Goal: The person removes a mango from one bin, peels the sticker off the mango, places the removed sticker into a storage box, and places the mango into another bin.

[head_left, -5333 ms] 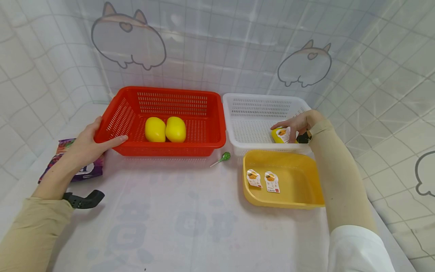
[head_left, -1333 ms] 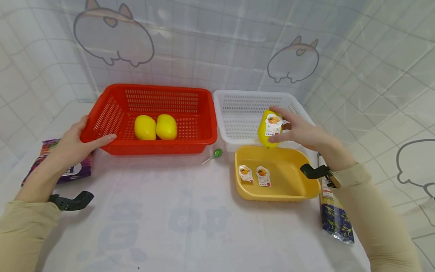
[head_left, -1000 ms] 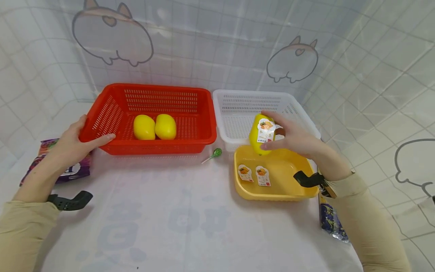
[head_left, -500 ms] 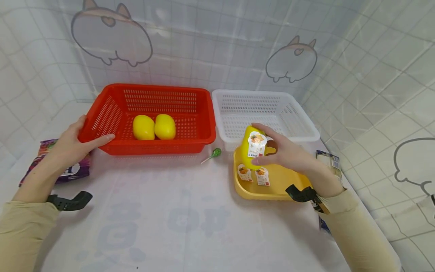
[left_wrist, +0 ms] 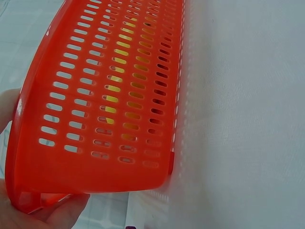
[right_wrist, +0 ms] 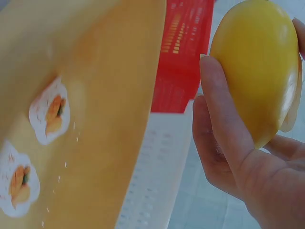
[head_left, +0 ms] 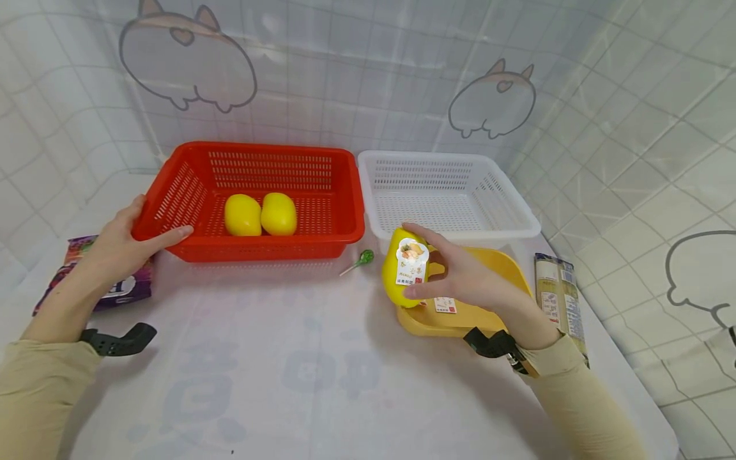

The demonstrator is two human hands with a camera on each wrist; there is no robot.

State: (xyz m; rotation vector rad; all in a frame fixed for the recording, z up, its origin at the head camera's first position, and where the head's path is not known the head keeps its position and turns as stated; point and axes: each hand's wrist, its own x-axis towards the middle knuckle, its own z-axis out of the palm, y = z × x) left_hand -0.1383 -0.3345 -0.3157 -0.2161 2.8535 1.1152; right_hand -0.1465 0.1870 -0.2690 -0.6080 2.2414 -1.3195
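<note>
Labelled mango (head_left: pixel 406 265) is raised at the yellow tub's (head_left: pixel 508 267) 9 o'clock side, right hand's (head_left: pixel 462 276) fingers curled round it. Left hand (head_left: pixel 128 239) grips red basket (head_left: pixel 276 249) at 8 o'clock. Judged step: carrying; next move calls for steady grip, clearing rims.

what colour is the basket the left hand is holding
Red: the basket gripped by the left hand shows best in the head view.

Two mangoes (head_left: pixel 243 216) lie in the mango basket (head_left: pixel 259 251). Just right of it: second basket (head_left: pixel 428 211). Before its right end: lollipop (head_left: pixel 365 257); farther right, tray (head_left: pixel 489 319), then food packet (head_left: pixel 560 297). Front left: snack bag (head_left: pixel 139 280).
</note>
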